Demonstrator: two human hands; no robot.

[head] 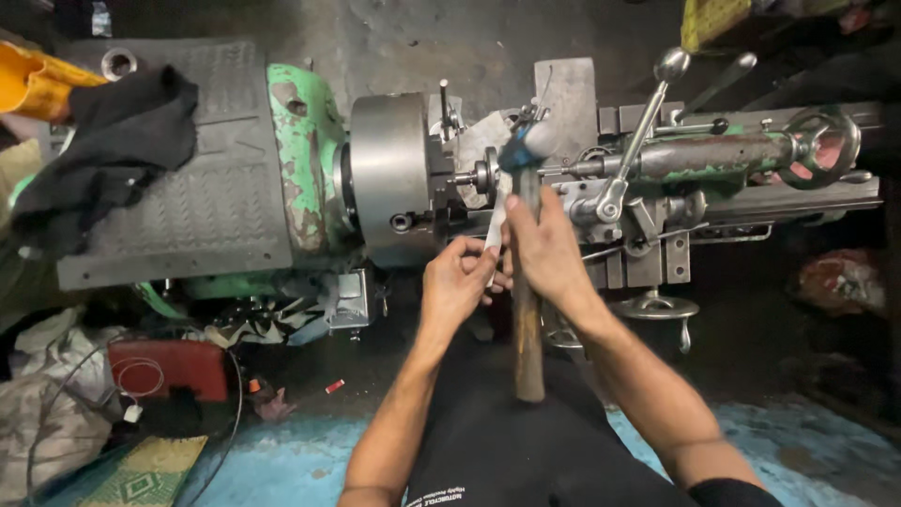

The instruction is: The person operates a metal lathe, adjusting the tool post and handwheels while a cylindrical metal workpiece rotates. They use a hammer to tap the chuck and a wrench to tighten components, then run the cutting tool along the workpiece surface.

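Right hand (549,249) grip closed high on hammer (527,282) handle, left hand (455,282) pinching pale rod (496,225). Hammer head-heavy, stiff wood; choke near head for control, lathe chuck (389,178) close.

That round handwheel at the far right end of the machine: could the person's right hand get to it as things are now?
Probably not at once. The right hand is wrapped around a wooden hammer handle. The handwheel itself looks unobstructed, beyond a long lever.

Bare forearms, no watch or rings visible. Black garment (507,441) over torso or lap, small white printed lettering near lower edge. Black sleeve edge (727,493) at right upper arm.
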